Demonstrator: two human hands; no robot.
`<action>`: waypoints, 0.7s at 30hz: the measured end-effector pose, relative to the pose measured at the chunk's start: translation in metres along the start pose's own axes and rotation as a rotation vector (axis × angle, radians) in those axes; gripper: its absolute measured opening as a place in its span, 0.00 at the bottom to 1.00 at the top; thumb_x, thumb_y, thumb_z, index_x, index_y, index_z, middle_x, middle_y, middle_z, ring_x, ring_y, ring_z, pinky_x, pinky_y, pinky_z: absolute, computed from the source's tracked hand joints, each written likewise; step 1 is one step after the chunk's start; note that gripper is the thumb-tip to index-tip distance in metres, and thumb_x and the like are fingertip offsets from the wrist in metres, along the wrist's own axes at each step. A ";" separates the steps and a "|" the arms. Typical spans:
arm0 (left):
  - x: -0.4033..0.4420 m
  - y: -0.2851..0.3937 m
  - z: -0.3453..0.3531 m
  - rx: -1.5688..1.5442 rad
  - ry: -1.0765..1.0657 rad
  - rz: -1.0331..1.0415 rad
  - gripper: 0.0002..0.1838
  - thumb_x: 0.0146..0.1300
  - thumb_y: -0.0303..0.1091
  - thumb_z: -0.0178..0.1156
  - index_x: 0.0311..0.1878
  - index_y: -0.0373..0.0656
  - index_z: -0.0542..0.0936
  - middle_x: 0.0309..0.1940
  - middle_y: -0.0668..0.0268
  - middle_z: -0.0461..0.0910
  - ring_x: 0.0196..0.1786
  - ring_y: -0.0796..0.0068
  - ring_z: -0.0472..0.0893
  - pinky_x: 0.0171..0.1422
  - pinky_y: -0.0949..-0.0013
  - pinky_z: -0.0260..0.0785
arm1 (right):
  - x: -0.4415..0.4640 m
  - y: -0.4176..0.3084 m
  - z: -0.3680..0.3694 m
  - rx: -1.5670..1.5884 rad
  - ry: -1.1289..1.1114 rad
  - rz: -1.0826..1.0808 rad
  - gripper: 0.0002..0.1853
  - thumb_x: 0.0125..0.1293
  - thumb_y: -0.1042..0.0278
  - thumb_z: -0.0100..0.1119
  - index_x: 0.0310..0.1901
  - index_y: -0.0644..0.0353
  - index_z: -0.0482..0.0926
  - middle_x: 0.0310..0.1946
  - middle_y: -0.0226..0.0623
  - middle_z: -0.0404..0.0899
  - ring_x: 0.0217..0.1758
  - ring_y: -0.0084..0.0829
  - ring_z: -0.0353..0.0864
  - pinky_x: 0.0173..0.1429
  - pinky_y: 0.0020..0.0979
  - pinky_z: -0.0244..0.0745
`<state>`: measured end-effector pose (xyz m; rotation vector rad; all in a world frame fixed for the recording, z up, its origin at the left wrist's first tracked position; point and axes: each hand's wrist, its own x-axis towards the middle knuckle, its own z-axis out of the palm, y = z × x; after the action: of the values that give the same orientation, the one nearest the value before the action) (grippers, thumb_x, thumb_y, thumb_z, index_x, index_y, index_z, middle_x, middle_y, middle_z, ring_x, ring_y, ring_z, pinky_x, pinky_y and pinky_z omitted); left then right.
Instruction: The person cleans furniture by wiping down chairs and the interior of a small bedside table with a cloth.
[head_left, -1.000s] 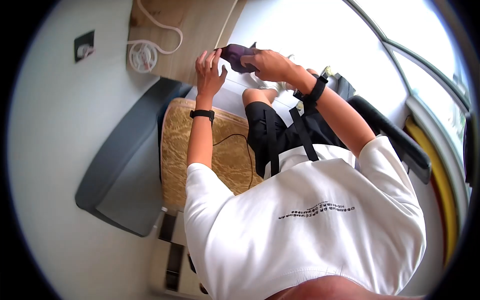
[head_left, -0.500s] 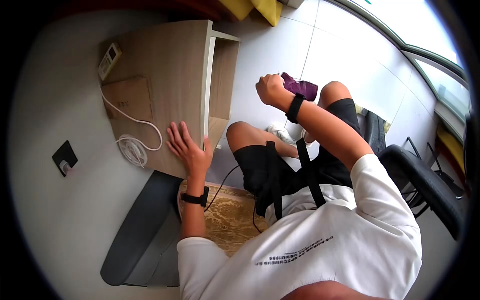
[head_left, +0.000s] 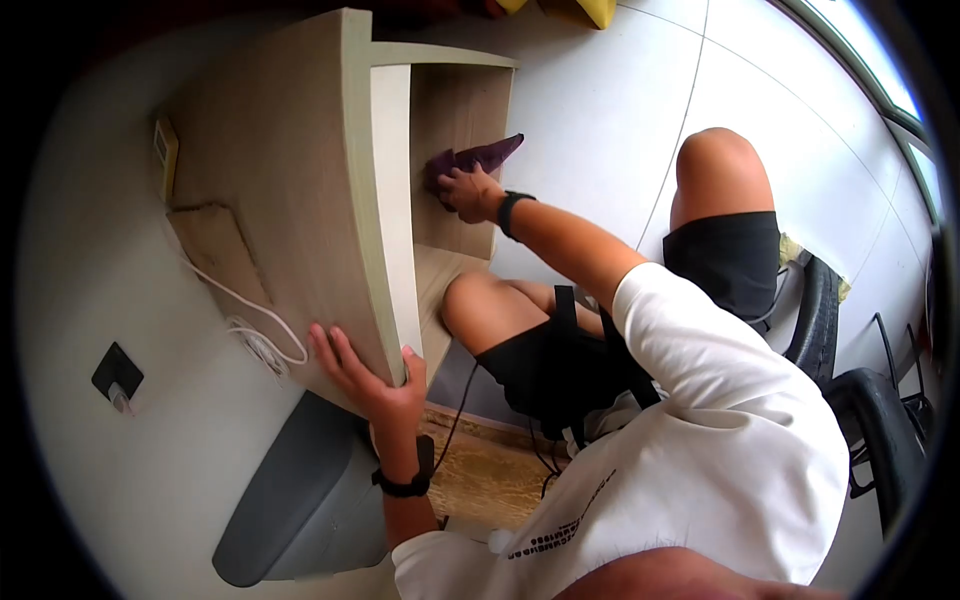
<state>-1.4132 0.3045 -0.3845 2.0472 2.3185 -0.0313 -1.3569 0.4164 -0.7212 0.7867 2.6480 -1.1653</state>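
Note:
A purple cloth (head_left: 482, 156) is in my right hand (head_left: 470, 193), inside the open front of a wooden cabinet (head_left: 270, 180). The cloth is pressed against or close to the inner side panel; contact is hard to tell. My fingers are closed on it, partly hidden by the back of the hand. My left hand (head_left: 372, 385) rests on the cabinet's top near its front edge, fingers stretched out over the surface and thumb at the edge. Both wrists wear black bands.
On the cabinet top lie a piece of brown cardboard (head_left: 220, 245), a white cable (head_left: 262, 345) and a small yellowish device (head_left: 166, 158) by the wall. A grey bin-like object (head_left: 290, 510) stands beside the cabinet. A black chair (head_left: 870, 420) is at right.
My right hand has moved left with the purple cloth, from above the floor into the cabinet opening. My left hand stays on the cabinet top. The view has come closer to the cabinet.

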 end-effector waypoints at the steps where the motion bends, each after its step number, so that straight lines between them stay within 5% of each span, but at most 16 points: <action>1: -0.002 -0.001 0.001 -0.011 -0.019 -0.016 0.47 0.56 0.31 0.62 0.77 0.36 0.52 0.77 0.45 0.49 0.78 0.39 0.52 0.78 0.41 0.48 | 0.004 -0.004 0.019 -0.115 -0.017 -0.037 0.24 0.66 0.58 0.54 0.64 0.42 0.76 0.71 0.33 0.61 0.77 0.37 0.57 0.71 0.58 0.60; 4: -0.003 -0.004 0.001 -0.022 -0.039 -0.041 0.48 0.56 0.31 0.61 0.78 0.37 0.48 0.78 0.45 0.47 0.79 0.40 0.50 0.79 0.41 0.46 | 0.006 -0.003 0.052 -0.193 -0.015 -0.145 0.27 0.71 0.52 0.48 0.72 0.33 0.66 0.81 0.24 0.44 0.84 0.36 0.40 0.78 0.56 0.46; 8: -0.005 -0.007 0.001 -0.007 -0.065 -0.048 0.48 0.59 0.37 0.60 0.78 0.35 0.47 0.78 0.42 0.44 0.79 0.37 0.49 0.79 0.39 0.45 | 0.047 0.028 0.027 -0.288 -0.028 -0.149 0.26 0.73 0.47 0.47 0.72 0.25 0.64 0.82 0.17 0.42 0.84 0.36 0.37 0.78 0.58 0.45; 12: -0.007 -0.010 0.003 0.006 -0.080 -0.055 0.50 0.59 0.33 0.59 0.79 0.39 0.42 0.79 0.47 0.42 0.80 0.42 0.45 0.80 0.41 0.42 | 0.097 0.064 -0.036 -0.218 0.151 0.052 0.28 0.72 0.49 0.48 0.74 0.30 0.63 0.80 0.23 0.48 0.83 0.40 0.44 0.77 0.61 0.47; 14: -0.008 -0.007 0.001 0.000 -0.103 -0.085 0.50 0.59 0.35 0.59 0.80 0.40 0.42 0.80 0.48 0.41 0.80 0.42 0.45 0.80 0.41 0.41 | 0.119 0.073 -0.046 -0.280 0.677 0.187 0.29 0.71 0.53 0.49 0.74 0.38 0.64 0.77 0.29 0.56 0.79 0.43 0.53 0.74 0.62 0.51; 19: -0.008 -0.004 0.000 0.049 -0.117 -0.113 0.50 0.60 0.37 0.58 0.80 0.42 0.42 0.80 0.49 0.42 0.81 0.44 0.45 0.80 0.41 0.41 | 0.119 0.041 0.004 -0.090 0.460 0.105 0.28 0.70 0.58 0.50 0.72 0.41 0.65 0.70 0.34 0.67 0.76 0.43 0.59 0.66 0.56 0.65; 21: -0.005 -0.004 0.003 0.027 -0.099 -0.103 0.49 0.60 0.37 0.58 0.80 0.42 0.42 0.80 0.50 0.43 0.81 0.44 0.45 0.80 0.41 0.41 | 0.085 0.010 0.016 0.010 0.174 -0.042 0.28 0.69 0.58 0.51 0.72 0.37 0.65 0.68 0.35 0.70 0.74 0.43 0.62 0.62 0.50 0.69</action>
<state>-1.4164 0.2990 -0.3872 1.8897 2.3730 -0.1651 -1.4260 0.4445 -0.7668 0.8759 2.8130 -1.1714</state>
